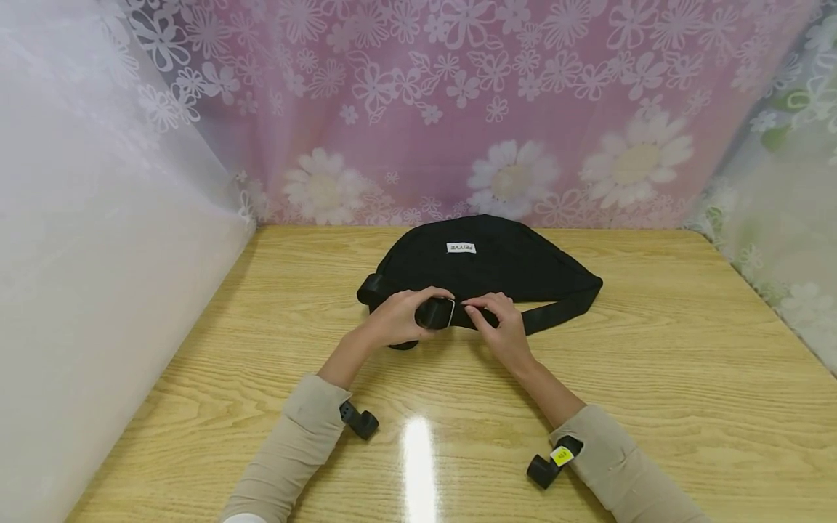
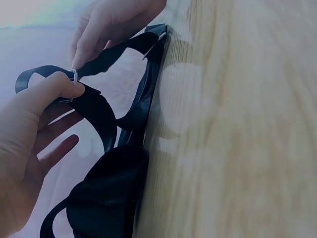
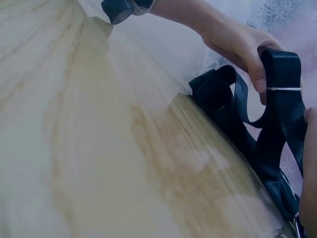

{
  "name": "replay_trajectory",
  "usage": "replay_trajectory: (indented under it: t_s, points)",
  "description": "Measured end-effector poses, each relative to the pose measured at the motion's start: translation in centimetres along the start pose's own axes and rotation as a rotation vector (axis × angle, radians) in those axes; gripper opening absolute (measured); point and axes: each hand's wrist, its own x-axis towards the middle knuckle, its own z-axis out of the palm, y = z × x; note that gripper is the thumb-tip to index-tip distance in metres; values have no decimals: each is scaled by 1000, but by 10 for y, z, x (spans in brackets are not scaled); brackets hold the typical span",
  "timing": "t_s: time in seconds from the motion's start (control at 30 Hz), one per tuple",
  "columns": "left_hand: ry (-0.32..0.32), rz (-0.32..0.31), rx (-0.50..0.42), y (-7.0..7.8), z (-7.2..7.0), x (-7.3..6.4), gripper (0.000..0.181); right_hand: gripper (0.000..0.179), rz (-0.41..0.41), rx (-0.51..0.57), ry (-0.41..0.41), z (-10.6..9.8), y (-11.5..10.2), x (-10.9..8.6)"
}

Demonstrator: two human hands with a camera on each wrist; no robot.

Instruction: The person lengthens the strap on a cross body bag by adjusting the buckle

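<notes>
A black waist bag [image 1: 477,272] lies on the table with its small white label [image 1: 461,248] upside down. My left hand [image 1: 400,316] pinches the webbing strap at its metal slider buckle [image 1: 452,312], thumb and fingers at the buckle's edges. In the left wrist view a loop of strap [image 2: 42,71] stands out beside that buckle. To the right of it, my right hand [image 1: 508,334] pinches the strap between thumb and fingers. From there the strap [image 1: 559,314] runs to the bag's right corner. The right wrist view shows the strap raised in folds [image 3: 282,69], with the right hand [image 3: 311,163] partly cut off.
The wood-grain table [image 1: 654,349] carries the bag near its back edge. Behind it hangs a pink flowered curtain [image 1: 418,109], with a pale sheet [image 1: 98,240] on the left and a flowered one [image 1: 791,218] on the right. Black cameras [image 1: 361,421] sit on both wrists.
</notes>
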Motion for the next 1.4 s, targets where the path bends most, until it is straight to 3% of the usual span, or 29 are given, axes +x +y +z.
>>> replay_trajectory:
  t_s: [0.1, 0.33, 0.47, 0.6, 0.8, 1.0, 1.4]
  points:
    - [18, -1, -5, -2, -1, 0, 61, 13, 44, -18, 11, -2, -16, 4]
    - [35, -28, -78, -4, -3, -1, 61, 9, 98, -36, 22, -2, -19, 5]
    - [3, -13, -85, -4, 0, 0, 61, 8, 65, -15, -2, -2, -17, 5]
    - [-11, 1, -54, -4, 1, 1, 61, 11, 36, -4, -14, 0, 1, 0]
    - [-8, -7, -18, -1, 0, 0, 62, 29, -46, -19, -38, 4, 22, -5]
    - [-37, -8, 58, 3, -1, 2, 61, 51, -151, -26, -114, 3, 24, -4]
    - [-104, -58, 153, 8, 0, 3, 62, 68, -206, -174, -187, 3, 23, -4]
